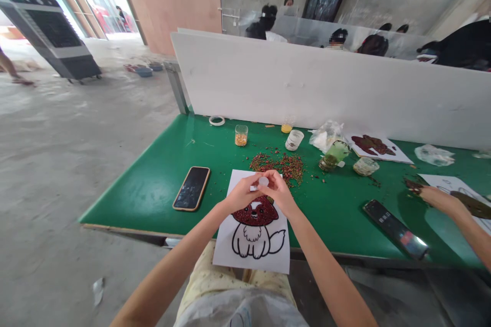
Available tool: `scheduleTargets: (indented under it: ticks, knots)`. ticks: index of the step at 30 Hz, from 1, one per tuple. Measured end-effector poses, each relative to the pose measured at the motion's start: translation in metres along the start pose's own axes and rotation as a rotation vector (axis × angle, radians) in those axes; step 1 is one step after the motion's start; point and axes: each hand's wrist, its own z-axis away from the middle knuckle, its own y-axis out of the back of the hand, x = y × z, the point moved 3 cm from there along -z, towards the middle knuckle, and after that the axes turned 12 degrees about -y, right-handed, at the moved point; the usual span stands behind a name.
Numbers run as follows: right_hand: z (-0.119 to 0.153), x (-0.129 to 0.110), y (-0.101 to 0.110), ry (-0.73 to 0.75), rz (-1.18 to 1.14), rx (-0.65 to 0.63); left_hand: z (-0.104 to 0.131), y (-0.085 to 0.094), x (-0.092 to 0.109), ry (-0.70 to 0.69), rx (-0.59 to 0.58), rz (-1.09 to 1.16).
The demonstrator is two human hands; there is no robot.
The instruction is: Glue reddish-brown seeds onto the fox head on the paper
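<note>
Your left hand (242,192) and right hand (280,191) grip a small pale piece (263,181) above the sheet (223,253) at the desk's (153,189) 6 o'clock edge; its drawn head (245,218) looks mostly filled, body (252,248) and tail (276,241) bare.

L+R hands (261,189) together, forearms (253,250) angled in, fingers prob. curled

Two phones (192,188) (395,229) and three paper sheets (226,245) (401,150) (441,181) show. There is one green table (153,179) and one white ring (217,124)

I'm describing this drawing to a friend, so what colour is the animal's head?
Dark reddish-brown with white, on the drawing; head view.
</note>
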Motion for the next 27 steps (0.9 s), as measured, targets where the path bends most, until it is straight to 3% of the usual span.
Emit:
scheduleTargets:
  ticks: [4,7,15,27]
  knots:
    - [0.001,0.009,0.0,-0.05,0.07,-0.15,0.002,0.002,-0.001,0.002,0.005,-0.023]
    - [-0.001,0.019,0.0,-0.061,0.097,-0.193,0.004,0.001,-0.004,0.033,0.018,0.006]
    - [0.001,0.028,-0.001,-0.079,0.13,-0.152,0.012,-0.004,-0.019,0.153,0.047,0.065]
    - [0.002,0.028,-0.011,0.033,0.284,0.005,0.017,0.0,-0.026,0.147,0.068,0.199]
